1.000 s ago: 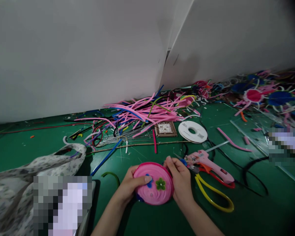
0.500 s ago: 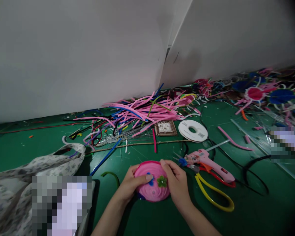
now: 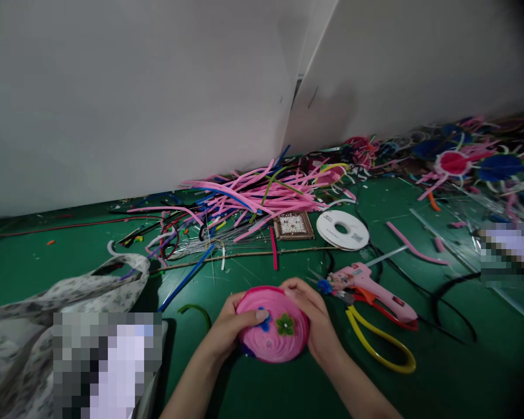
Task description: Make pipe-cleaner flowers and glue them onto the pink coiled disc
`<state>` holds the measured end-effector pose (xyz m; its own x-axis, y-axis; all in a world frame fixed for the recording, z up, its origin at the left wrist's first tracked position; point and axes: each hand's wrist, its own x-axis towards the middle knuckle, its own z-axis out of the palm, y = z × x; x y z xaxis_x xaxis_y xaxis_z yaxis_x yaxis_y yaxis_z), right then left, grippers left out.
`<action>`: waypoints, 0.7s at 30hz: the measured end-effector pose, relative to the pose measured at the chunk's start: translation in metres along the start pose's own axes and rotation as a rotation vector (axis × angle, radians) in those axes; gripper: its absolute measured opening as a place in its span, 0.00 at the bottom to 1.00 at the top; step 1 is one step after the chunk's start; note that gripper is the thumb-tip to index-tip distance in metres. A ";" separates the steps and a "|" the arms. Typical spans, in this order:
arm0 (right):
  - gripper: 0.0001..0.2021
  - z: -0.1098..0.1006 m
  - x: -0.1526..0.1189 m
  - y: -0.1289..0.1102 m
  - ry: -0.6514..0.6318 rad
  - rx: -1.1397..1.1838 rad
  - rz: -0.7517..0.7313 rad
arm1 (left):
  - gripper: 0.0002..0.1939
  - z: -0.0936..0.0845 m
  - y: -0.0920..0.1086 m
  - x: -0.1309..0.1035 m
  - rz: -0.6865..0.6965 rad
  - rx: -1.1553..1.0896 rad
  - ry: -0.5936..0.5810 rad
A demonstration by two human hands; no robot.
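Low in the middle of my head view, just above the green table, I have the round pink disc with a ridged, fuzzy face and magenta rim between two bare hands. On its face sit a small green fuzzy flower with a pale centre and, beside it, a small blue fuzzy flower. My left hand pinches the disc's left edge, its thumb lying over the front against the blue flower and its other fingers mostly hidden behind. My right hand closes around the upper right rim with bent fingers; I cannot tell how its hidden fingertips press.

Just right of that hand I see a pink glue gun lying on its side, with a yellow loop handle near it. Farther back lie a white flat-sided spool and, next to it, a square brown frame filled with white beads. Behind them spreads a tangled pile of pink fuzzy stems. Toward the left lies a pale flower-patterned cloth.
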<state>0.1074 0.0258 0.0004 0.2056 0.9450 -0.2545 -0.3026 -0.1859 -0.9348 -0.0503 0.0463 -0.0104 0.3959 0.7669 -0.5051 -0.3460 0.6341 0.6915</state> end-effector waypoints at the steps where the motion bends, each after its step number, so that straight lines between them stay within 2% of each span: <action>1: 0.10 0.001 -0.001 -0.002 -0.053 -0.011 0.016 | 0.19 0.001 0.001 0.000 -0.011 0.006 -0.019; 4: 0.13 0.004 -0.004 -0.005 -0.150 -0.032 0.049 | 0.18 0.002 0.005 -0.002 -0.042 0.020 -0.068; 6: 0.13 0.004 -0.004 -0.003 -0.153 -0.036 0.055 | 0.18 0.004 0.007 -0.004 -0.050 0.023 -0.083; 13: 0.11 -0.003 0.004 0.008 0.079 -0.011 0.020 | 0.19 0.004 0.006 -0.004 -0.066 0.027 -0.087; 15: 0.12 -0.005 0.004 0.006 0.103 -0.001 -0.002 | 0.20 0.003 0.004 -0.004 -0.063 0.027 -0.074; 17: 0.12 -0.005 0.003 0.001 0.080 0.002 -0.034 | 0.20 0.002 0.002 -0.004 -0.056 0.028 -0.063; 21: 0.20 -0.003 -0.001 -0.004 -0.004 -0.069 -0.102 | 0.18 0.003 0.002 -0.004 -0.048 0.042 -0.082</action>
<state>0.1115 0.0249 0.0039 0.2284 0.9610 -0.1563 -0.2152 -0.1067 -0.9707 -0.0498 0.0441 -0.0059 0.4799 0.7238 -0.4958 -0.2893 0.6641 0.6894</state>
